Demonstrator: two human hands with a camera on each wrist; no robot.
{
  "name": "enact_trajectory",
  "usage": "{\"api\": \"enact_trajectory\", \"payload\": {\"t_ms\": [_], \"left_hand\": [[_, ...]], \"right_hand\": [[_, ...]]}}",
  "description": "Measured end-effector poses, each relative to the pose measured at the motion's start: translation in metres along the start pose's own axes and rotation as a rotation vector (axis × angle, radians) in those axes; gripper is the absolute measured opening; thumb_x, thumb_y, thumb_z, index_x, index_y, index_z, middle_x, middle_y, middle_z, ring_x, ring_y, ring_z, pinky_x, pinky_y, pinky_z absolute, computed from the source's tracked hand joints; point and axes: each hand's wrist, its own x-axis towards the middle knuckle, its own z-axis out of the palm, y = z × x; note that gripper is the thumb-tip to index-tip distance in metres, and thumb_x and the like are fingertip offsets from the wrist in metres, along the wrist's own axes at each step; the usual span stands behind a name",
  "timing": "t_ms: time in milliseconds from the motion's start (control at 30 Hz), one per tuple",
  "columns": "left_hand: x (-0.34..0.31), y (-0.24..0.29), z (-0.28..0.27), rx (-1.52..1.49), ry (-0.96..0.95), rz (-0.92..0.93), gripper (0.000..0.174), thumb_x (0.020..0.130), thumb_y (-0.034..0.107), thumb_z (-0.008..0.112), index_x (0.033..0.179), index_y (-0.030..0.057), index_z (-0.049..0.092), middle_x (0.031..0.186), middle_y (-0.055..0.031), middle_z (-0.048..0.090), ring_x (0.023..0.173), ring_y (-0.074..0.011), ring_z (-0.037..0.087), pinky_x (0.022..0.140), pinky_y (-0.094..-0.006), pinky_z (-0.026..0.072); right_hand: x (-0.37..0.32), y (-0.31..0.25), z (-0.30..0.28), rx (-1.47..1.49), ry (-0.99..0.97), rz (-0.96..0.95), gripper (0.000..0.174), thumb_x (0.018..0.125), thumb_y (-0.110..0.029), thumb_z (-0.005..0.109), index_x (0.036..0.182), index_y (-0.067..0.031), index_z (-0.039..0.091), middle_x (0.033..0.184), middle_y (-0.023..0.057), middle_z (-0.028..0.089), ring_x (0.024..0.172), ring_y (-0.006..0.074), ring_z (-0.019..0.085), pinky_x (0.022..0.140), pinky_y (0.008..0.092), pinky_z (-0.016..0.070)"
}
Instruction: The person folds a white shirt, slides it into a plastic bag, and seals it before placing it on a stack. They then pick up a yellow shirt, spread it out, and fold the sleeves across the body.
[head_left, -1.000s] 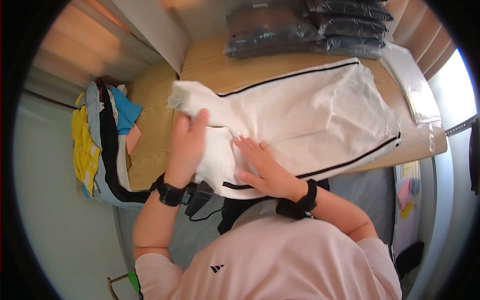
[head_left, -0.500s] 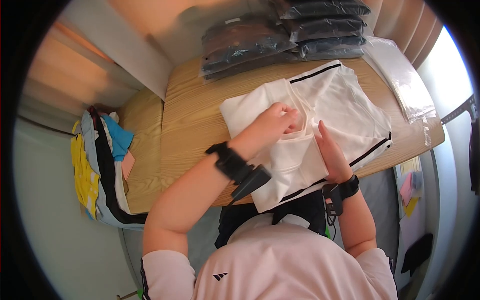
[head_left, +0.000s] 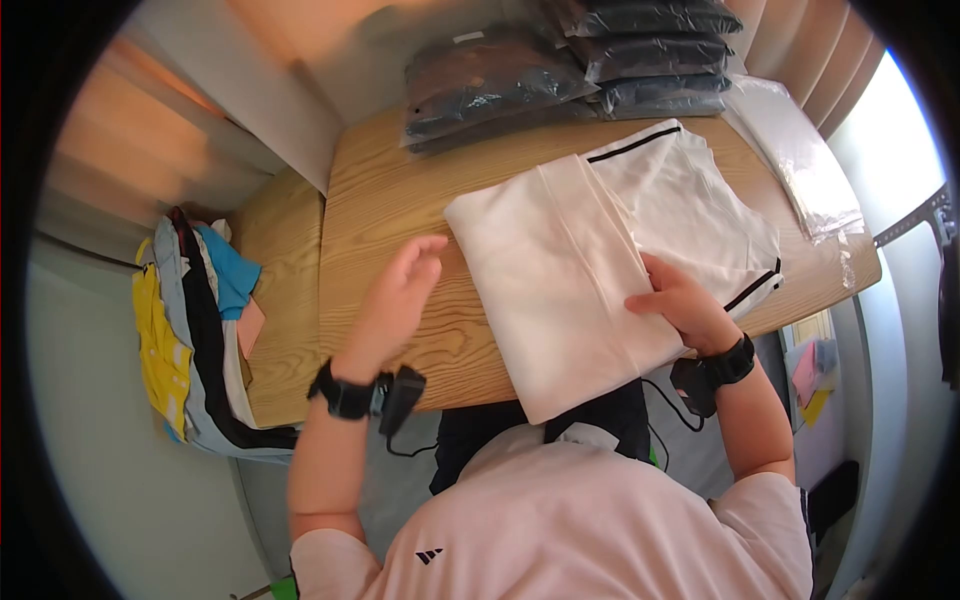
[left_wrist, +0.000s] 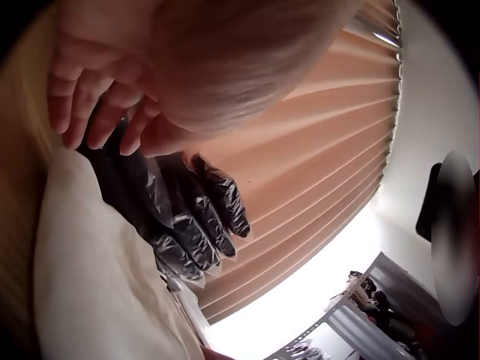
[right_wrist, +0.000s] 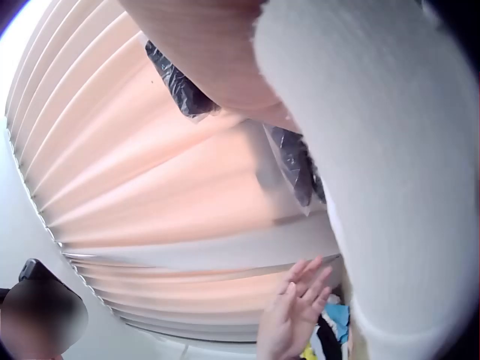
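A white garment [head_left: 560, 270] with black stripes lies partly folded on the wooden table [head_left: 400, 190], its folded part to the left and a single spread part to the right. My left hand [head_left: 395, 300] is held off the cloth, left of the folded edge, fingers loosely bent and holding nothing; the left wrist view shows it [left_wrist: 112, 90] near the white cloth [left_wrist: 90, 247]. At the fold's right side my right hand [head_left: 690, 305] grips the cloth, thumb on top and fingers partly hidden. White fabric [right_wrist: 390, 165] fills the right of the right wrist view.
Dark clothes in clear plastic bags [head_left: 490, 80] are stacked at the back. Flat clear bags [head_left: 805, 160] lie at the right edge. Assorted clothes [head_left: 205, 330] hang over the table's left end. Curtains [head_left: 130, 150] stand behind.
The garment's left part has been folded over to the right, and its top now lies smoother. My left hand has come off the cloth and moved left; my right hand has its thumb over the fold.
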Motion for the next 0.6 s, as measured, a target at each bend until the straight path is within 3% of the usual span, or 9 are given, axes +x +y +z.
{"api": "enact_trajectory", "payload": {"t_ms": [100,133,200,267,300,367,400,533,600], "left_hand": [[0.041,-0.005,-0.018,0.054,0.025,0.052,0.034,0.095,0.018,0.046,0.122,-0.0031,0.049,0.119,-0.0140,0.056,0.111,-0.0205,0.052,0.095,-0.0300,0.0394],[0.054,-0.005,-0.021,0.054,0.009,-0.011,0.036,0.095,0.020,0.047,0.122,-0.0034,0.049,0.119,-0.0143,0.056,0.111,-0.0204,0.052,0.094,-0.0293,0.0400],[0.077,-0.013,-0.021,0.053,-0.010,-0.056,0.038,0.094,0.022,0.048,0.122,-0.0038,0.049,0.119,-0.0146,0.056,0.111,-0.0204,0.052,0.092,-0.0285,0.0405],[0.098,-0.032,-0.011,0.111,0.002,-0.049,0.038,0.093,0.028,0.051,0.112,-0.0041,0.054,0.104,-0.0124,0.061,0.096,-0.0183,0.056,0.081,-0.0279,0.0442],[0.105,-0.032,-0.008,0.111,-0.007,-0.036,0.038,0.093,0.028,0.051,0.112,-0.0041,0.054,0.104,-0.0124,0.061,0.096,-0.0183,0.056,0.081,-0.0279,0.0442],[0.114,-0.030,0.001,0.154,-0.093,-0.295,0.036,0.091,0.033,0.053,0.097,-0.0025,0.057,0.085,-0.0072,0.060,0.076,-0.0155,0.054,0.067,-0.0285,0.0445],[0.116,-0.034,0.008,0.122,-0.034,-0.255,0.034,0.091,0.032,0.053,0.086,-0.0007,0.055,0.072,-0.0045,0.055,0.063,-0.0139,0.048,0.060,-0.0292,0.0419],[0.125,-0.059,0.011,0.083,-0.003,-0.225,0.031,0.091,0.029,0.053,0.087,-0.0015,0.057,0.071,-0.0076,0.055,0.060,-0.0144,0.048,0.053,-0.0287,0.0403],[0.127,-0.069,0.006,0.061,0.055,-0.223,0.030,0.091,0.028,0.052,0.087,-0.0016,0.057,0.071,-0.0070,0.055,0.060,-0.0141,0.049,0.053,-0.0285,0.0406]], "right_hand": [[-0.006,-0.002,-0.004,-0.253,0.063,0.014,0.056,0.078,-0.008,0.063,0.129,0.0003,0.043,0.107,0.0104,0.060,0.097,0.0159,0.058,0.085,0.0281,0.0451],[-0.011,-0.014,-0.004,-0.487,0.149,0.085,0.062,0.076,-0.017,0.067,0.130,-0.0014,0.041,0.102,0.0134,0.062,0.095,0.0195,0.060,0.083,0.0295,0.0454],[-0.017,-0.044,-0.001,-0.696,0.183,0.024,0.065,0.076,-0.022,0.068,0.131,-0.0018,0.039,0.103,0.0160,0.062,0.095,0.0225,0.060,0.083,0.0303,0.0455],[-0.014,-0.060,-0.004,-1.072,0.205,-0.039,0.072,0.079,-0.034,0.067,0.134,-0.0024,0.033,0.105,0.0231,0.060,0.096,0.0323,0.060,0.083,0.0348,0.0457],[-0.007,-0.064,-0.006,-1.072,0.222,-0.039,0.072,0.079,-0.034,0.067,0.134,-0.0024,0.033,0.105,0.0231,0.060,0.096,0.0323,0.060,0.083,0.0348,0.0457],[0.017,-0.065,-0.009,-1.245,0.218,-0.114,0.070,0.080,-0.039,0.063,0.133,-0.0027,0.034,0.108,0.0259,0.058,0.099,0.0369,0.058,0.085,0.0390,0.0451],[0.033,-0.060,-0.014,-1.264,0.261,-0.156,0.067,0.083,-0.038,0.062,0.133,-0.0025,0.035,0.110,0.0236,0.059,0.101,0.0366,0.057,0.088,0.0381,0.0434],[0.063,-0.057,-0.008,-1.277,0.215,-0.127,0.058,0.088,-0.030,0.055,0.134,-0.0033,0.034,0.115,0.0251,0.055,0.107,0.0369,0.054,0.090,0.0385,0.0433],[0.059,-0.049,-0.002,-1.292,0.015,-0.189,0.053,0.090,-0.025,0.052,0.136,-0.0046,0.033,0.124,0.0261,0.047,0.108,0.0390,0.053,0.091,0.0403,0.0426]]}}
